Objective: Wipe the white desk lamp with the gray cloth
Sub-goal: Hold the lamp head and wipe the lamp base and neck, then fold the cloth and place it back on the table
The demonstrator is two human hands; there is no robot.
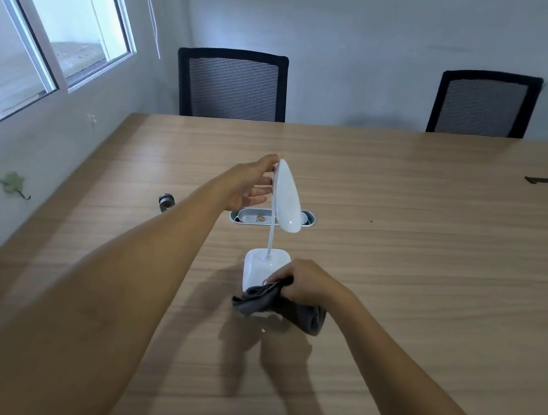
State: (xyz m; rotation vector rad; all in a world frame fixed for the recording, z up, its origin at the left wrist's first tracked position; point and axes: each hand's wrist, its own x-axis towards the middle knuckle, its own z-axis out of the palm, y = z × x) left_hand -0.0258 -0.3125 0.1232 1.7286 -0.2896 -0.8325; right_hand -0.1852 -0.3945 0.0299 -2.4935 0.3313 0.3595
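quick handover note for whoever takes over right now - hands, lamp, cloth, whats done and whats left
Left hand: fingers straight, steadying the tilted lamp head, thumb at its top edge.
Right hand: grips the bunched gray cloth, over the near edge of the lamp base.
The base sits flat on the wooden table.
Done: cloth is on the base; how much is already wiped cannot be told.
Left: probably the rest of the base, the neck and the head.

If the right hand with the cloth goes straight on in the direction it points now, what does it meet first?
Most likely the white desk lamp's base: the right hand grips the gray cloth at the base's near edge, pointing left across it. Depth is unclear, so contact may already exist.
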